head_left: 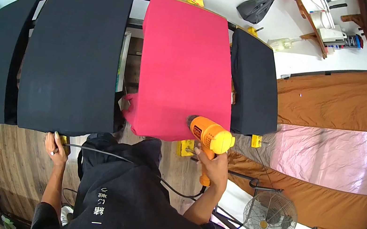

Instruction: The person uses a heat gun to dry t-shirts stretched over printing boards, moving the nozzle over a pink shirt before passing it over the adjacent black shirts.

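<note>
Location type: workshop. Indicators: black cloth-covered boards [78,56] in a row on both sides of the red cloth-covered board [182,62]; yellow blocks [185,148] at that board's near and far ends; an orange heat gun [209,133] at its near end; stocked wooden shelving [308,24] beyond its far right; a caged fan [270,217] to its near right; plank floor [20,156] beneath

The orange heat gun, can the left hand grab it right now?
Probably not without moving: the left hand is at the edge of the black panel, and the right hand holds the orange heat gun.
</note>
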A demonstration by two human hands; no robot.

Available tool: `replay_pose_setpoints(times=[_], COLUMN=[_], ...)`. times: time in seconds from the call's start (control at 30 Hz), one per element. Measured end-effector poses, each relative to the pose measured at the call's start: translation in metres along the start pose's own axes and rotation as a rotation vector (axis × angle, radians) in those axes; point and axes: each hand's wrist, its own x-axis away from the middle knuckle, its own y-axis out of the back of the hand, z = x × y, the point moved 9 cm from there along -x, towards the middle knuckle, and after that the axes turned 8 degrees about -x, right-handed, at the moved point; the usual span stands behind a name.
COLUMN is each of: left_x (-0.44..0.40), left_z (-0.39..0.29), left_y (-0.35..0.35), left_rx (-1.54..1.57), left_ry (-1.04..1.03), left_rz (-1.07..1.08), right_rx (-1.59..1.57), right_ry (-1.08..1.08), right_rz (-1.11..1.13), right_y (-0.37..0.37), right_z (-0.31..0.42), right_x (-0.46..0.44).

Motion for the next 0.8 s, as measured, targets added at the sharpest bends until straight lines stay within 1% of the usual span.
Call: replay_pose_setpoints(times=[0.17, 0.27, 0.37, 0.47, 0.57, 0.67, 0.8], left_x=[-0.003, 0.000, -0.001, 0.000, 0.000, 0.001, -0.001], left_z=[-0.004, -0.002, 0.000, 0.000, 0.003, 0.005, 0.003], left_y=[0.000, 0.001, -0.002, 0.000, -0.002, -0.003, -0.002], left_rx=[0.039, 0.037, 0.034, 0.031, 0.040, 0.045, 0.039], left_ry=[0.010, 0.001, 0.003, 0.003, 0.011, 0.026, 0.032], left_rz=[-0.009, -0.017, -0.007, -0.015, -0.001, 0.013, 0.010], right_rx=[-0.042, 0.060, -0.093, -0.043, -0.009, -0.038, -0.011], right_ry=[0.000, 0.044, -0.011, 0.007, -0.003, 0.002, 0.008], right_rz=[0.008, -0.017, -0.001, -0.024, 0.026, -0.018, -0.003], right_y=[0.000, 0.000, -0.001, -0.002, -0.004, -0.007, -0.004], right_z=[-0.005, 0.002, -0.005, -0.010, -0.014, -0.004, -0.008], right_x=[0.008, 0.011, 0.016, 0.015, 0.014, 0.018, 0.021])
